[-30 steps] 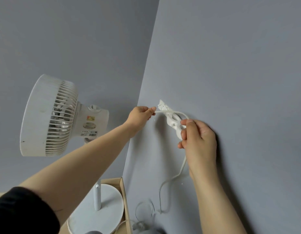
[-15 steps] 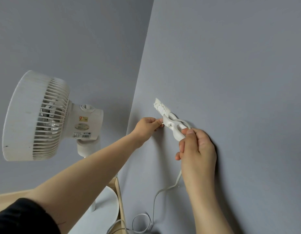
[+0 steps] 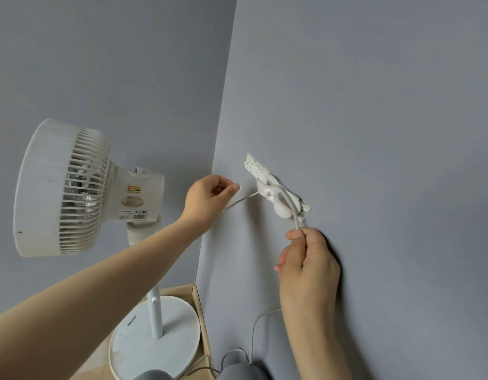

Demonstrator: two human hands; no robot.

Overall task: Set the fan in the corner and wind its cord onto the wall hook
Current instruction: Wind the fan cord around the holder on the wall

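Observation:
A white pedestal fan [image 3: 73, 187] stands in the corner of two grey walls, its round base [image 3: 155, 335] on the floor. A white hook [image 3: 275, 198] is stuck to the right wall. The white cord [image 3: 290, 207] runs over the hook. My left hand [image 3: 210, 198] pinches the cord's left stretch, to the left of the hook. My right hand [image 3: 308, 270] grips the cord just below the hook. More cord hangs down and coils near the floor [image 3: 253, 335].
The wall corner runs down between the fan and the hook. A strip of wooden floor [image 3: 199, 311] shows beside the fan's base. A grey rounded thing [image 3: 237, 371] lies at the bottom edge.
My left hand has drawn back left from the hook, pulling a stretch of cord out. My right hand has slid down the cord, away from the hook.

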